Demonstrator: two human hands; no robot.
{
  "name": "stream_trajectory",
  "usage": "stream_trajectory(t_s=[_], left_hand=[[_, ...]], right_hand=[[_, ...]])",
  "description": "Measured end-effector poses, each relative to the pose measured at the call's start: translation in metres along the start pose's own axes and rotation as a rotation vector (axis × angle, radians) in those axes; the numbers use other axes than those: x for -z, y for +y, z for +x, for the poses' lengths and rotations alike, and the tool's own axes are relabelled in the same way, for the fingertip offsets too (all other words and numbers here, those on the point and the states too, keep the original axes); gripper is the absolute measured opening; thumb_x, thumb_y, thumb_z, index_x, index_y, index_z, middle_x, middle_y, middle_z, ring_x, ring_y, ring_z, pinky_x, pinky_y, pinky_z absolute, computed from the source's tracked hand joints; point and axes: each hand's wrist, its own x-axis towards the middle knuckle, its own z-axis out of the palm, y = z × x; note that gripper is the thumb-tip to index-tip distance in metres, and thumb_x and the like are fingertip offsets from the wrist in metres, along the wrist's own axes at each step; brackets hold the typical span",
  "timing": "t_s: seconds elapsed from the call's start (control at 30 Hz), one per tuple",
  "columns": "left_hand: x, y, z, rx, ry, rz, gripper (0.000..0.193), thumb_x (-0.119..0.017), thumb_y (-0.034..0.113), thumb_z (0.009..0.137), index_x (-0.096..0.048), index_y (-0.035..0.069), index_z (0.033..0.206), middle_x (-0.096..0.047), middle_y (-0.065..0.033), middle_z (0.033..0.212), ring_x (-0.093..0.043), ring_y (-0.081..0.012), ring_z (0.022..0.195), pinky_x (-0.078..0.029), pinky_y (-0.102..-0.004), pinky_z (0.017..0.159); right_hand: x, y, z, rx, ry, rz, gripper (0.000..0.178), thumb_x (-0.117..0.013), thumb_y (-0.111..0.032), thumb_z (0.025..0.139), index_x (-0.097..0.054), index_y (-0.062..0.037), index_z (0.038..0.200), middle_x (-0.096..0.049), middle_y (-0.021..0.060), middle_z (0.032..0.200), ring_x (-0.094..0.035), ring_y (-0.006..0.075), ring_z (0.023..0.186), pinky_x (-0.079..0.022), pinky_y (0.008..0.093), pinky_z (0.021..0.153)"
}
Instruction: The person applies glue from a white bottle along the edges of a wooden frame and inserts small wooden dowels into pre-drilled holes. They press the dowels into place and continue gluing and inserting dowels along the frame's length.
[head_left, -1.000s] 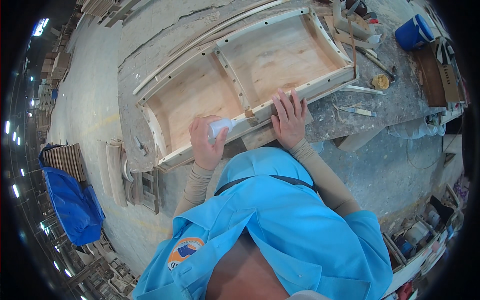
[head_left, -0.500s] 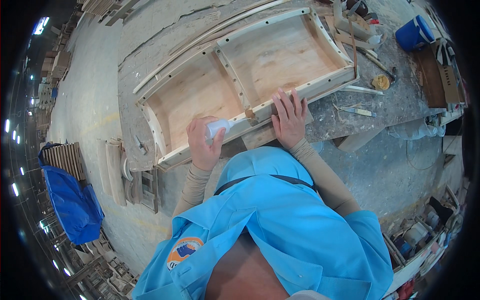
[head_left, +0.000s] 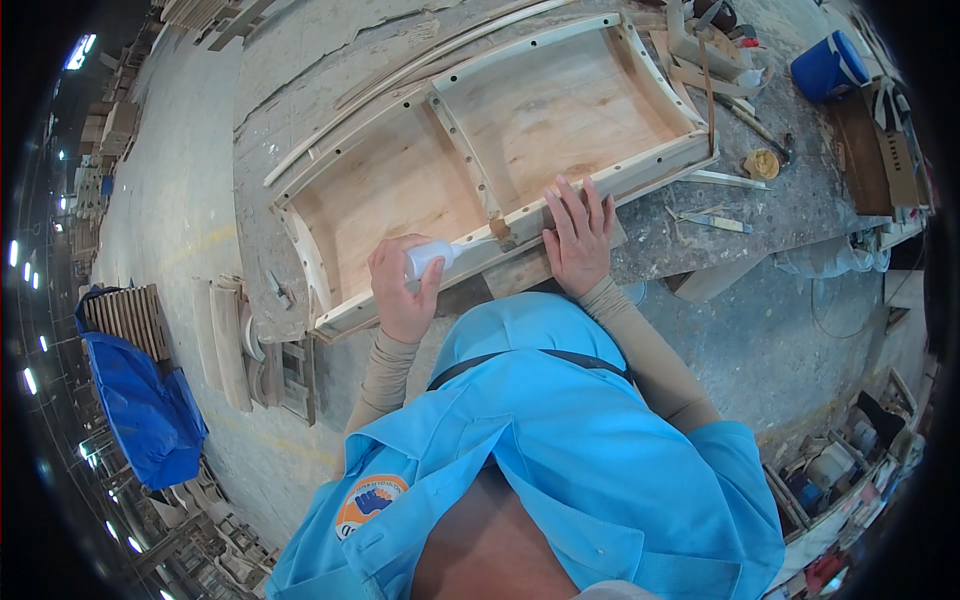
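My left hand (head_left: pixel 402 290) is closed around a white squeeze bottle (head_left: pixel 428 259), tilted so that its narrow nozzle points right. The nozzle's tip is close to a brown patch (head_left: pixel 501 230) on the near rail of a wooden frame (head_left: pixel 360 310); whether it touches, I cannot tell. Holes dot the frame's rails, and a crosspiece (head_left: pixel 462 150) splits it into two shallow compartments with thin plywood bottoms. To the right of the patch, my right hand (head_left: pixel 578 238) lies open on the near rail, fingers stretched over it.
The frame lies on a stained worktable (head_left: pixel 790 210). At its right are a hammer (head_left: pixel 765 133), a small yellow tub (head_left: pixel 762 164), a flat-bladed tool (head_left: pixel 722 223) and a blue bucket (head_left: pixel 829 66). Long wooden strips (head_left: pixel 400 75) lie behind the frame. A blue tarp (head_left: pixel 145 400) hangs at left.
My left hand and the bottle have shifted slightly left, drawing the nozzle back a little. My right hand stays in place on the rail.
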Motion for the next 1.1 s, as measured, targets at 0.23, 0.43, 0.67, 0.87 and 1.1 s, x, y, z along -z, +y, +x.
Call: stream_trajectory(t_s=[0.23,0.43,0.67,0.87,1.1], left_hand=[[-0.004,-0.001,0.001,0.007,-0.019,-0.034,0.023,-0.067,0.018,0.082,-0.059,0.004,0.098,-0.060,-0.0106,0.094,-0.053,-0.0299,0.089,-0.038,-0.0380,0.085],[-0.005,-0.001,0.001,0.004,-0.005,-0.041,0.023,-0.067,0.018,0.082,-0.059,0.004,0.098,-0.060,-0.0106,0.093,-0.053,-0.0297,0.089,-0.038,-0.0379,0.086],[-0.004,0.000,0.003,0.011,-0.005,-0.041,0.022,-0.067,0.018,0.082,-0.059,0.005,0.098,-0.060,-0.0103,0.092,-0.054,-0.0295,0.088,-0.038,-0.0377,0.085],[-0.009,0.001,0.002,0.014,-0.004,-0.069,0.023,-0.067,0.018,0.081,-0.059,0.005,0.098,-0.059,-0.0104,0.093,-0.054,-0.0294,0.089,-0.039,-0.0374,0.085],[-0.011,0.001,0.001,0.039,-0.002,-0.084,0.022,-0.067,0.017,0.082,-0.059,0.005,0.099,-0.060,-0.0107,0.093,-0.054,-0.0293,0.089,-0.039,-0.0375,0.085]], right_hand=[[0.001,-0.001,0.001,-0.004,-0.005,-0.001,0.060,-0.056,-0.023,0.088,-0.036,-0.0169,0.144,-0.030,0.0055,0.151,-0.019,0.0338,0.142,-0.012,0.0611,0.111],[0.000,-0.001,0.000,-0.003,0.002,-0.015,0.060,-0.056,-0.023,0.088,-0.037,-0.0170,0.144,-0.030,0.0057,0.151,-0.020,0.0340,0.142,-0.012,0.0608,0.111],[0.001,-0.001,0.001,-0.002,-0.001,-0.014,0.060,-0.057,-0.024,0.087,-0.037,-0.0172,0.144,-0.031,0.0057,0.151,-0.020,0.0339,0.142,-0.012,0.0608,0.111],[0.001,-0.002,0.001,-0.002,0.002,-0.021,0.059,-0.056,-0.024,0.088,-0.037,-0.0173,0.144,-0.031,0.0058,0.151,-0.020,0.0340,0.142,-0.013,0.0611,0.111],[0.001,-0.001,0.000,0.002,0.008,-0.016,0.059,-0.056,-0.024,0.088,-0.037,-0.0174,0.144,-0.031,0.0061,0.151,-0.020,0.0342,0.141,-0.013,0.0610,0.111]])
